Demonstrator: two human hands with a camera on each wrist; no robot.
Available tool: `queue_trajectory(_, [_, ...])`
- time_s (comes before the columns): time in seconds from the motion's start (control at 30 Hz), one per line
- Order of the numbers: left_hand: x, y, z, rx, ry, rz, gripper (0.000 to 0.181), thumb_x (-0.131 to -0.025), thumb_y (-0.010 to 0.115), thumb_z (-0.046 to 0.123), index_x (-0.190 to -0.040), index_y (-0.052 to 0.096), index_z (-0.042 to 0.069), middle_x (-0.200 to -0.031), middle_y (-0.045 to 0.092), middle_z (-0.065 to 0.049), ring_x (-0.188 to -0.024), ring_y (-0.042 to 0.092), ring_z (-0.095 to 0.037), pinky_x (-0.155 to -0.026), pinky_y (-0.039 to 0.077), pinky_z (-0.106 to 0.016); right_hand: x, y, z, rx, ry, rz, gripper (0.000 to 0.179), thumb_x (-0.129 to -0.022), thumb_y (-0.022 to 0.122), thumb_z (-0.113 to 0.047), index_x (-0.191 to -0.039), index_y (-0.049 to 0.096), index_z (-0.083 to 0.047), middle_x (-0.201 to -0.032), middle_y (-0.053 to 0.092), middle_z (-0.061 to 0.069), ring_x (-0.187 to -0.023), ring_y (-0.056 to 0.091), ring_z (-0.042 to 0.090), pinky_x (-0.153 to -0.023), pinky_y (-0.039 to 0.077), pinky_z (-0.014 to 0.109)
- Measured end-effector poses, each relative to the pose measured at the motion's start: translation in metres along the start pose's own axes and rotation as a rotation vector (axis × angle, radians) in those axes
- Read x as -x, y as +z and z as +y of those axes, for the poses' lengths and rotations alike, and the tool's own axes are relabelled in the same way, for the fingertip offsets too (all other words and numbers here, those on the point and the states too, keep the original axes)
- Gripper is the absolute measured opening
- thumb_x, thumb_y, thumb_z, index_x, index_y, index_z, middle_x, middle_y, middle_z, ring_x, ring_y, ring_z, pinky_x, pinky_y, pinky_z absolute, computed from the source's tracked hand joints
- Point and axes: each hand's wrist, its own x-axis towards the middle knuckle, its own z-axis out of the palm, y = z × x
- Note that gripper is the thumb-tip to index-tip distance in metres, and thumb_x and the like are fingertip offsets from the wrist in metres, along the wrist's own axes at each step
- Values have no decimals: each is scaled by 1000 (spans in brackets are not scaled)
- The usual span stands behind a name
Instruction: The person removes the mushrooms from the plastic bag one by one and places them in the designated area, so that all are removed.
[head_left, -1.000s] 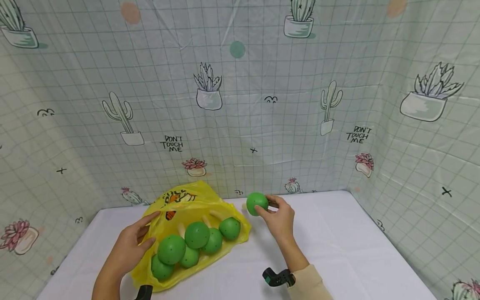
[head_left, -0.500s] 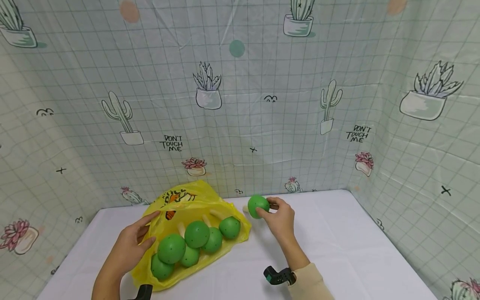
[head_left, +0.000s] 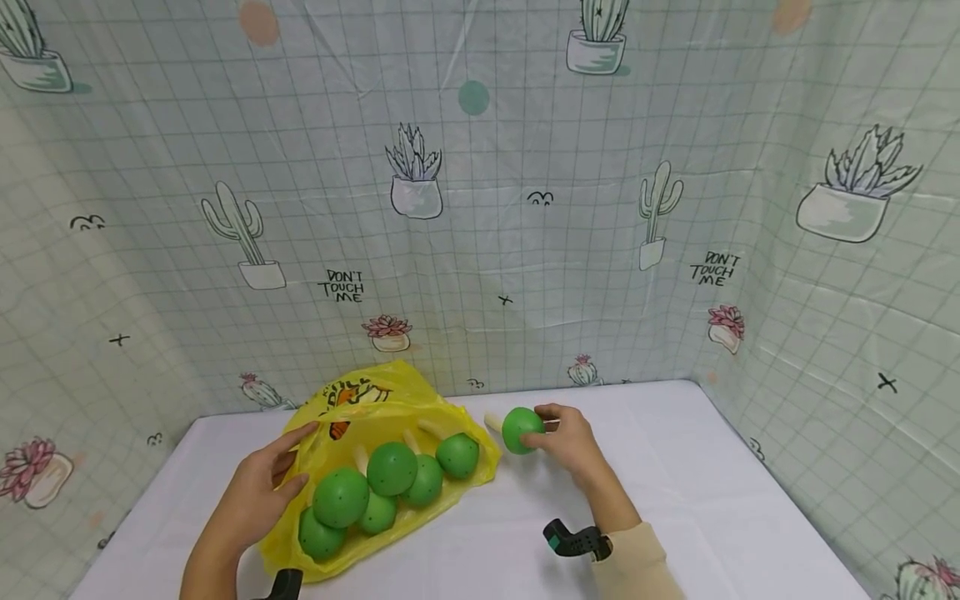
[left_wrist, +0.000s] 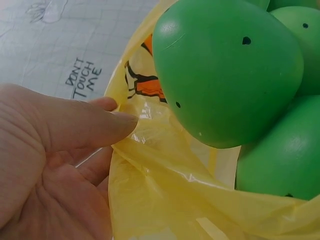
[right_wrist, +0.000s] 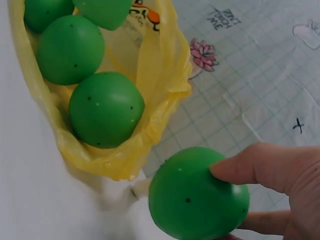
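Note:
A yellow plastic bag (head_left: 420,521) lies on its side with its mouth facing me, holding several green toy mushrooms (head_left: 341,497) with dark-dotted caps and pale stems. My left hand (head_left: 258,492) pinches the bag's left rim; in the left wrist view the thumb (left_wrist: 95,122) lies inside the edge with fingers behind it. To the right of the bag, my right hand (head_left: 570,437) holds one more green toy mushroom (right_wrist: 195,200) by its cap, between thumb and fingers. Its pale stem (head_left: 492,422) points left, toward the bag. Some of the right fingers are hidden behind the cap.
A white-covered table (head_left: 697,492) bears everything. Behind it and at both sides hangs a checked cloth (head_left: 480,250) printed with potted cacti. Black wrist straps are on both wrists, and a beige sleeve (head_left: 637,567) covers the right forearm.
My right hand has come down and slightly to the right with the toy mushroom, and more of its stem shows. The left hand and the bag have stayed in place.

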Motion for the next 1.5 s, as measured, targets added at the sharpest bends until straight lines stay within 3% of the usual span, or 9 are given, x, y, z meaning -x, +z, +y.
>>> queue_trajectory(0.23, [0,0,0,-8,-2,3,68,-98,61,-12,-161,39,0,-163,36,-30,-137,52,-49,-111,46,-55,-1,-4,7,-16,27,-79,59,-78,85,-3,-132,64,8,-124,65,19,-111,62,33,-97,56,51])
queue_trajectory(0.8, [0,1,0,-10,14,9,69,-97,62,-14,-160,39,0,-162,39,-29,-137,53,-49,-110,47,-54,-6,-8,17,110,52,-127,57,-69,92,2,-120,68,4,-115,66,13,-104,63,29,-89,59,46])
queue_trajectory(1.5, [-1,0,1,-16,-40,3,71,-96,63,-14,-161,39,2,-164,35,-30,-141,47,-51,-113,43,-58,-10,-11,23,114,66,-189,60,-72,94,-4,-124,65,5,-117,63,17,-106,61,31,-89,59,42])
